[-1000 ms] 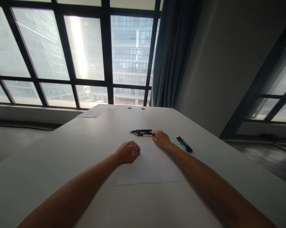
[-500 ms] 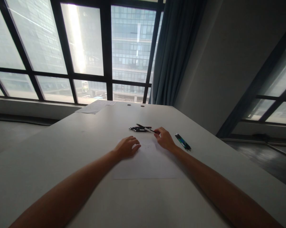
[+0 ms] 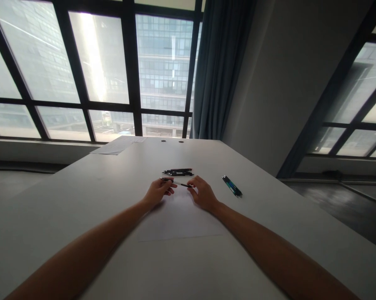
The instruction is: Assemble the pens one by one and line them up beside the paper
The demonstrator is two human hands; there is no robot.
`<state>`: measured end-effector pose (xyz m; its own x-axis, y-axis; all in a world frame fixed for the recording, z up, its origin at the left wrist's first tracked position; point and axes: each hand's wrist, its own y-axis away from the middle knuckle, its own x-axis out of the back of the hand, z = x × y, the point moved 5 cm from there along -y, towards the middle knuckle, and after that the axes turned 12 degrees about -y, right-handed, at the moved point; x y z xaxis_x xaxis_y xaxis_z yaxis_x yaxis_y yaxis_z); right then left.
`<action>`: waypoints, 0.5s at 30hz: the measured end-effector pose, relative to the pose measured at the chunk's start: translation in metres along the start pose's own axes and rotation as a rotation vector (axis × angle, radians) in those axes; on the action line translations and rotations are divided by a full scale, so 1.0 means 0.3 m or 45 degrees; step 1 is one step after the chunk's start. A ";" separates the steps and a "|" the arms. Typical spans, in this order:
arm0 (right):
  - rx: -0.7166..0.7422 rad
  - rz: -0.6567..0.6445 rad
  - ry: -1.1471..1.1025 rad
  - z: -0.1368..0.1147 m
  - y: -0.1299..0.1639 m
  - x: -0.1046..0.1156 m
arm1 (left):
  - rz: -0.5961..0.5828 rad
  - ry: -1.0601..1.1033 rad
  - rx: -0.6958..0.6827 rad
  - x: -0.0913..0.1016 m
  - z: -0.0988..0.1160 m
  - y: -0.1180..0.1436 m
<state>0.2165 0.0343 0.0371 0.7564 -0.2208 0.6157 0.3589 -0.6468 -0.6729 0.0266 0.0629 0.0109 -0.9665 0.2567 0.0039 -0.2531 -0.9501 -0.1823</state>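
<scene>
A black pen (image 3: 177,183) is held level between my two hands, just above the far edge of a white sheet of paper (image 3: 178,218). My left hand (image 3: 158,191) pinches its left end and my right hand (image 3: 202,193) grips its right end. Just beyond the hands, a small group of black pens (image 3: 178,171) lies on the table. To the right of my right hand lie two blue-green pens (image 3: 232,186), side by side.
The grey table (image 3: 81,196) runs up to a large window. More sheets of paper (image 3: 117,145) lie at its far left edge, and two round cable holes (image 3: 172,141) sit at the far edge. A blue curtain (image 3: 221,71) hangs beyond.
My right hand picked one black pen out of the group and drew it back over the paper. My left hand left the paper and took the pen's other end.
</scene>
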 end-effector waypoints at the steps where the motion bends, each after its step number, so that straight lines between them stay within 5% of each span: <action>1: -0.004 0.000 0.001 0.001 0.001 -0.003 | 0.006 0.045 0.038 0.001 -0.006 0.000; 15: -0.053 -0.063 0.113 0.030 -0.004 -0.021 | -0.010 0.174 0.187 0.003 -0.007 0.014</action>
<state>0.2162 0.0430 0.0302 0.6862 -0.2506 0.6829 0.3702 -0.6878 -0.6244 0.0248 0.0594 0.0081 -0.9521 0.2765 -0.1308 -0.2740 -0.9610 -0.0373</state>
